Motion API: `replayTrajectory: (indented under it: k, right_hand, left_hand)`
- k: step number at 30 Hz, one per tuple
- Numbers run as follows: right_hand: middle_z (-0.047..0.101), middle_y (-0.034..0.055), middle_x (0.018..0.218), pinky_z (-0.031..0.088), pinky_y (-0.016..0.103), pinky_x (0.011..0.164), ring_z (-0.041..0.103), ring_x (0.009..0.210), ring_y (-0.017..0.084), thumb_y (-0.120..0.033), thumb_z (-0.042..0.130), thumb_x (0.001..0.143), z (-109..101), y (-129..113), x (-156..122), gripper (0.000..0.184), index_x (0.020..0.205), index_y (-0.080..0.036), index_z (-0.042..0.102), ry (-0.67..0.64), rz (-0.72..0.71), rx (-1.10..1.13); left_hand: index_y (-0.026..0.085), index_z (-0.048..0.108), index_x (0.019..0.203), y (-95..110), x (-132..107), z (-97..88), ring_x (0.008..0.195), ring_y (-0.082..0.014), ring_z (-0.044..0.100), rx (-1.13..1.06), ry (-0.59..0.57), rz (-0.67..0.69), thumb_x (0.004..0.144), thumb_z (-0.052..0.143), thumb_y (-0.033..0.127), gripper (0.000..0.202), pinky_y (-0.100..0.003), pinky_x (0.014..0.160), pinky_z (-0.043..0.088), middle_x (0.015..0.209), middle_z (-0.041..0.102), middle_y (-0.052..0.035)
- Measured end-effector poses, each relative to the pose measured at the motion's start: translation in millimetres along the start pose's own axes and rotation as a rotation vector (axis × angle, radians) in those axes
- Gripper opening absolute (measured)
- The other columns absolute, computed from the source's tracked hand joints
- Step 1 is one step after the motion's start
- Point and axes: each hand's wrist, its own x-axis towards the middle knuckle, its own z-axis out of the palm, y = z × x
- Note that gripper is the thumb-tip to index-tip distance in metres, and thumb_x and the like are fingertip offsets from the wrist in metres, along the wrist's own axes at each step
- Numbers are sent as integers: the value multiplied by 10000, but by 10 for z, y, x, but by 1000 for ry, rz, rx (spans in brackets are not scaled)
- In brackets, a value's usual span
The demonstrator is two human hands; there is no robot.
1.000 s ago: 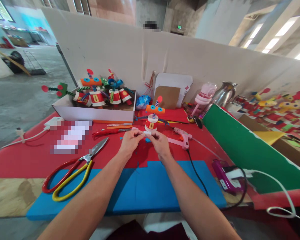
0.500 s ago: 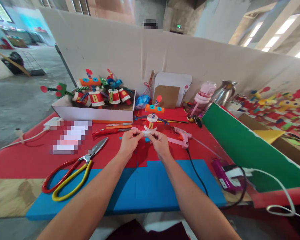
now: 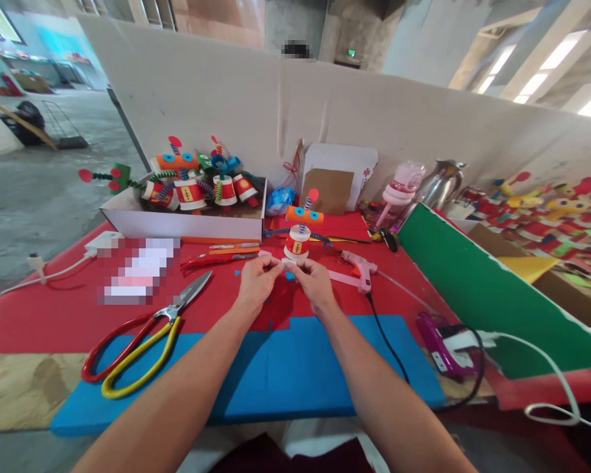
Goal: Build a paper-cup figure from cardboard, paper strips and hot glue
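Both forearms reached forward over the blue foam sheet (image 3: 285,374). Left hand (image 3: 257,282) and right hand (image 3: 315,284) met above the red table cover (image 3: 54,315), fingertips pinched from either side on a small white piece (image 3: 288,261). The piece was too small to identify. It was held just above the table, directly in front of a paper-cup figure (image 3: 298,241) with an orange head tube. The figure looked close behind the piece, but contact could not be judged. A pink glue gun (image 3: 360,270) lay just right of the right hand, with its cord trailing toward the viewer. Large scissors (image 3: 142,341) lay open, well to the left. A white box (image 3: 187,223) of similar figures sat behind, to the left. Judgement: with a piece this small, the pinch works best near its ends, with light and even pressure so it neither creases nor twists. Wrists braced low would steady it. The knuckles should stay clear of the upright figure, which looked light and easy to topple, and of the glue gun's nozzle.
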Motion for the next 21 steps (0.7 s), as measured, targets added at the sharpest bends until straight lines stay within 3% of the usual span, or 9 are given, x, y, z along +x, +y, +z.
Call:
replayTrajectory:
  k: [6, 15, 21]
  right_hand:
    - [490, -42, 526, 303, 237, 508, 394, 517, 100, -461, 625, 692, -33, 13, 27, 292, 619, -179, 604, -26, -26, -45]
    - [557, -20, 524, 302, 213, 398, 408, 430, 91, -561, 633, 687, -69, -21, 20, 382, 653, -181, 636, -92, 120, 37]
    - [531, -43, 515, 273, 209, 408, 362, 421, 75, -464, 666, 688, -78, -27, 22, 316, 803, -175, 724, -73, 92, -39]
  left_hand:
    - [178, 611, 583, 12, -2, 7, 590, -122, 464, 24, 19, 5, 631, 640, 339, 171, -248, 582, 358, 582, 569, 24]
    - [179, 610, 588, -7, 20, -22, 612, -126, 473, 27, 50, 43, 656, 634, 335, 171, -250, 612, 372, 599, 565, 23]
    - [188, 601, 574, -14, 20, -8, 616, -129, 481, 80, 44, 84, 662, 623, 312, 154, -251, 610, 366, 601, 564, 19]
